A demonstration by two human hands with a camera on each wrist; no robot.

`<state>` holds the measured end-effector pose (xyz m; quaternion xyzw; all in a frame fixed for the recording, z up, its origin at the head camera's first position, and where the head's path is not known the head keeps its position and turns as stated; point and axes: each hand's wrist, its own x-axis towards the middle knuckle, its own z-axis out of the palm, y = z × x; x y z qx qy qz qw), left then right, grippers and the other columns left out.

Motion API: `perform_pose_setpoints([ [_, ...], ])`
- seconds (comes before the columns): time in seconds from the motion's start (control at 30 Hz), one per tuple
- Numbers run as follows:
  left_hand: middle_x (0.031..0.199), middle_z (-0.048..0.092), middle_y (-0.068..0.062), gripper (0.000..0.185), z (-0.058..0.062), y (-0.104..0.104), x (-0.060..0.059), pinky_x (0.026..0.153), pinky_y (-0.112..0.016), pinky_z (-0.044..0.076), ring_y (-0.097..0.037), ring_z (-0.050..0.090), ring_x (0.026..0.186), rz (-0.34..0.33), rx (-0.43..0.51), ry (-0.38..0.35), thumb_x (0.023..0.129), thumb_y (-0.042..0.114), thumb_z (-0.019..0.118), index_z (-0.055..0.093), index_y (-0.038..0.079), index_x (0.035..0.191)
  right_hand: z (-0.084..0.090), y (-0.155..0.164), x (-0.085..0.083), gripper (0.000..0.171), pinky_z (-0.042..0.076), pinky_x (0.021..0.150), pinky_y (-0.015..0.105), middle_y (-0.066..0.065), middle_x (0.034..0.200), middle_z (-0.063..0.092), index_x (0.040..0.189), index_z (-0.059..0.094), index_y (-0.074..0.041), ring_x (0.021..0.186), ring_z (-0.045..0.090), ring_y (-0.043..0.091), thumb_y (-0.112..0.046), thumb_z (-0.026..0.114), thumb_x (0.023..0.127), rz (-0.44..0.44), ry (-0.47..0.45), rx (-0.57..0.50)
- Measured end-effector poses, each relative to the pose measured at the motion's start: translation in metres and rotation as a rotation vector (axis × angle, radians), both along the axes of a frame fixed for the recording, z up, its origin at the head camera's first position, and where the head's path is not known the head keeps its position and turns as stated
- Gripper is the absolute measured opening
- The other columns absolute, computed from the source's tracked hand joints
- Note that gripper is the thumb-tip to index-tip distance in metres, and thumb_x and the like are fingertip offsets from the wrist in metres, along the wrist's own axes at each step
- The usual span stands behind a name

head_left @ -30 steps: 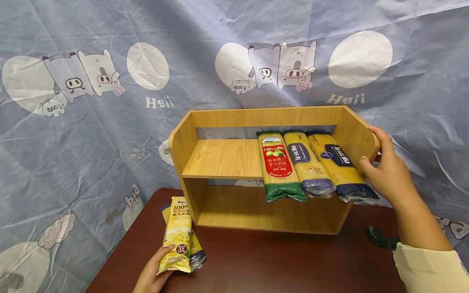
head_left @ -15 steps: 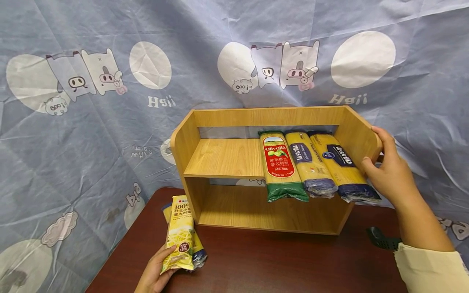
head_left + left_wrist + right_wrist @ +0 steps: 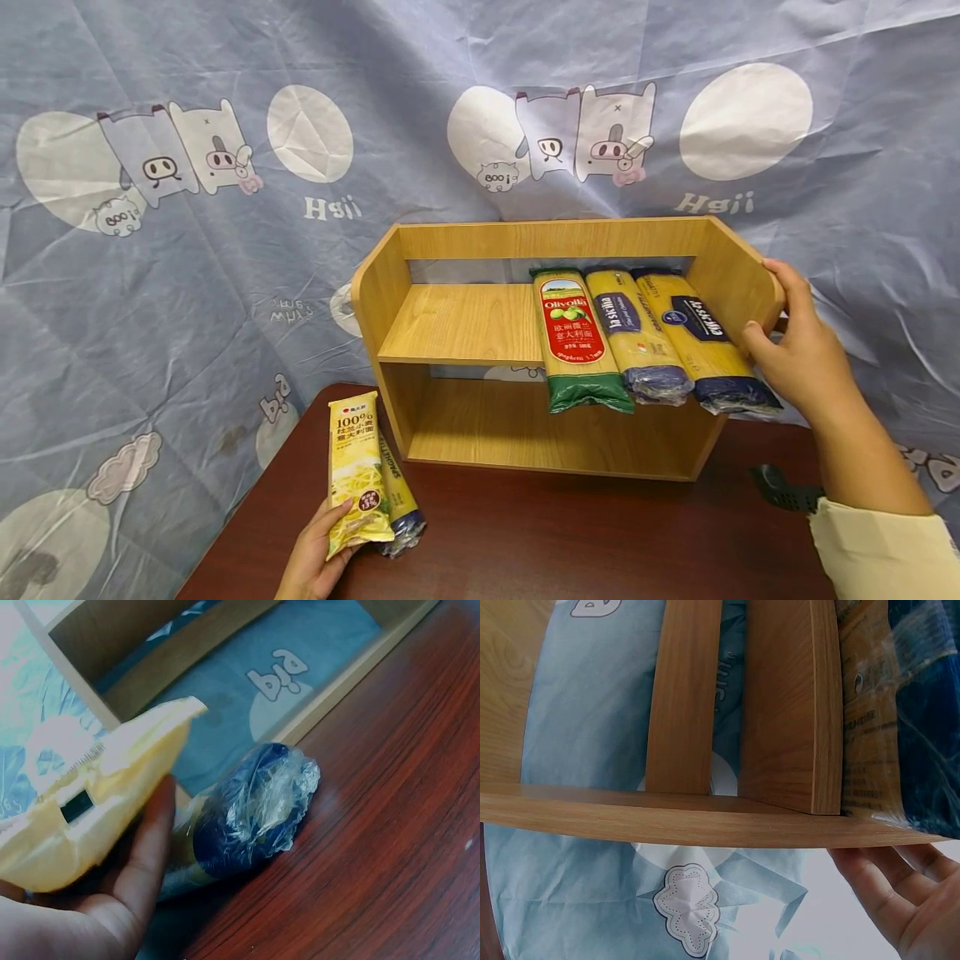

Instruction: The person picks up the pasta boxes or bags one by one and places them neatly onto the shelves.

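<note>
My left hand (image 3: 318,546) grips the lower end of a yellow spaghetti packet (image 3: 356,471), thumb on its front. Just behind and to its right, a blue-ended spaghetti packet (image 3: 405,510) lies on the table, partly covered; its crinkled wrap (image 3: 259,799) shows in the left wrist view. My right hand (image 3: 798,358) holds the right side panel of a two-tier wooden shelf (image 3: 465,321), thumb inside, fingers outside. On the upper tier lie a green-ended spaghetti packet (image 3: 573,333) and two blue-ended packets, the middle one (image 3: 637,333) and the right one (image 3: 701,333), ends jutting past the front edge.
The shelf stands on a dark red-brown table (image 3: 540,533). A patterned grey-blue cloth (image 3: 225,292) hangs behind and at the left. A black strap-like object (image 3: 783,492) lies to the right, near my right forearm.
My left hand has tilted the yellow packet, its top swinging leftward and a little up, so more of the packet behind shows. My right hand keeps its hold on the shelf.
</note>
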<state>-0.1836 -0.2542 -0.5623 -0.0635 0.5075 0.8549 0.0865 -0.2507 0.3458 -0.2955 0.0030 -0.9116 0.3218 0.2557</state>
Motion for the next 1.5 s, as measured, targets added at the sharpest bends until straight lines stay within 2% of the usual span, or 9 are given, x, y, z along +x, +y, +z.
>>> perform_pose_setpoints([
  [0.23, 0.112, 0.069, 0.007, 0.024, -0.002, -0.005, -0.001, 0.092, -0.033, 0.057, -0.011, 0.068, 0.105, -0.042, 0.043, 0.006, 0.111, 0.022, 0.035, 0.055, 0.031, 0.122, 0.000, 0.000, 0.000, 0.080, 0.035, 0.061, 0.017, 0.038, 0.140, 0.049, 0.161, 0.012, -0.035, 0.114, 0.055, 0.063, -0.017, 0.055, 0.096, -0.002, 0.010, 0.005],
  [0.43, 0.110, 0.069, 0.006, 0.019, -0.005, -0.004, -0.002, 0.088, -0.031, 0.058, -0.011, 0.068, 0.101, -0.004, -0.047, -0.017, 0.109, 0.020, 0.044, 0.051, 0.025, 0.126, 0.001, 0.000, 0.000, 0.080, 0.036, 0.060, 0.015, 0.038, 0.139, 0.049, 0.161, 0.011, -0.038, 0.115, 0.055, 0.062, -0.018, 0.054, 0.097, -0.002, 0.005, -0.008],
  [0.57, 0.110, 0.071, 0.007, 0.032, -0.005, -0.001, -0.004, 0.086, -0.031, 0.059, -0.012, 0.070, 0.101, 0.042, -0.098, -0.053, 0.105, 0.021, 0.054, 0.043, 0.022, 0.135, 0.000, 0.001, 0.000, 0.080, 0.038, 0.062, 0.020, 0.039, 0.140, 0.049, 0.161, 0.011, -0.038, 0.115, 0.054, 0.063, -0.018, 0.054, 0.097, 0.002, 0.002, -0.008],
  [0.73, 0.110, 0.071, 0.005, 0.048, -0.004, 0.002, -0.004, 0.086, -0.034, 0.059, -0.015, 0.071, 0.103, 0.085, -0.105, -0.090, 0.102, 0.016, 0.059, 0.034, 0.020, 0.143, 0.000, 0.001, -0.001, 0.080, 0.038, 0.062, 0.020, 0.040, 0.140, 0.048, 0.161, 0.011, -0.036, 0.115, 0.054, 0.064, -0.017, 0.055, 0.097, -0.001, -0.003, -0.005],
  [0.87, 0.112, 0.070, 0.005, 0.049, -0.005, 0.001, -0.004, 0.087, -0.034, 0.059, -0.015, 0.070, 0.104, 0.083, -0.109, -0.091, 0.102, 0.015, 0.057, 0.033, 0.023, 0.144, 0.000, 0.001, -0.001, 0.080, 0.038, 0.063, 0.021, 0.039, 0.140, 0.048, 0.161, 0.011, -0.035, 0.115, 0.054, 0.064, -0.017, 0.055, 0.097, -0.002, -0.001, -0.001],
  [0.97, 0.111, 0.070, 0.007, 0.047, -0.006, 0.000, -0.004, 0.087, -0.034, 0.059, -0.014, 0.070, 0.104, 0.079, -0.116, -0.093, 0.102, 0.017, 0.057, 0.033, 0.025, 0.141, 0.000, 0.000, -0.001, 0.080, 0.043, 0.064, 0.028, 0.040, 0.139, 0.049, 0.161, 0.011, -0.034, 0.115, 0.054, 0.064, -0.017, 0.055, 0.097, -0.004, 0.000, 0.004],
  [1.1, 0.110, 0.071, 0.009, 0.044, -0.009, 0.000, -0.003, 0.086, -0.033, 0.058, -0.012, 0.070, 0.103, 0.066, -0.118, -0.051, 0.103, 0.016, 0.056, 0.031, 0.025, 0.139, -0.001, 0.000, -0.001, 0.080, 0.047, 0.065, 0.039, 0.041, 0.137, 0.049, 0.161, 0.011, -0.034, 0.114, 0.055, 0.064, -0.017, 0.055, 0.097, -0.009, 0.002, 0.008],
  [1.27, 0.113, 0.071, 0.011, 0.041, -0.011, -0.001, -0.002, 0.085, -0.030, 0.059, -0.010, 0.070, 0.104, 0.036, -0.098, 0.052, 0.106, 0.015, 0.051, 0.030, 0.026, 0.140, -0.001, 0.000, -0.001, 0.080, 0.043, 0.065, 0.033, 0.040, 0.137, 0.050, 0.161, 0.011, -0.034, 0.114, 0.055, 0.063, -0.017, 0.055, 0.096, -0.010, 0.006, 0.007],
  [1.5, 0.115, 0.071, 0.010, 0.044, -0.008, -0.001, -0.001, 0.083, -0.032, 0.060, -0.011, 0.070, 0.104, 0.043, -0.082, 0.124, 0.106, 0.012, 0.049, 0.031, 0.028, 0.143, -0.001, -0.001, -0.001, 0.080, 0.040, 0.065, 0.028, 0.039, 0.138, 0.050, 0.161, 0.012, -0.035, 0.115, 0.055, 0.063, -0.017, 0.055, 0.097, -0.012, 0.005, 0.003],
])
